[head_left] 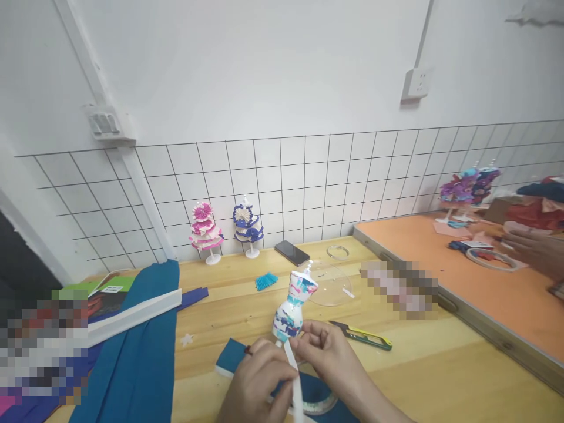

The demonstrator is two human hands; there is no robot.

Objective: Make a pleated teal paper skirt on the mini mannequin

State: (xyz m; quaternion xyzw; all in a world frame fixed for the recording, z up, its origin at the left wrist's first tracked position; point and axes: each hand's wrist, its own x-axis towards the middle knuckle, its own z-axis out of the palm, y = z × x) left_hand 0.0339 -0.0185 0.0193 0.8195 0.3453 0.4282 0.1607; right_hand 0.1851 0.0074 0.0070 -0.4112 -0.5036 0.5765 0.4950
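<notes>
A miniature dress form (289, 311), white with patches of teal, pink and purple, leans slightly in front of me. A narrow white strip (296, 382) runs down from its lower edge. My left hand (264, 379) is closed, with thumb and fingers pinching this strip below the form. Close against the form's bottom edge, my right hand (328, 352) is closed, its thumb and forefinger at the strip's upper end. The form's stand is mostly hidden by my hands. Dark teal fabric (231, 355) and a clear ring (321, 406) lie beneath them.
Yellow-and-green thread snips (368, 336) lie right of my hands. Behind are a phone (291, 252), pleated blue fabric (267, 281), a clear disc (332, 288) and two dressed forms (207, 232). Teal cloth (145, 341) covers the left. A person's hand (535, 247) is over the orange table (497, 305).
</notes>
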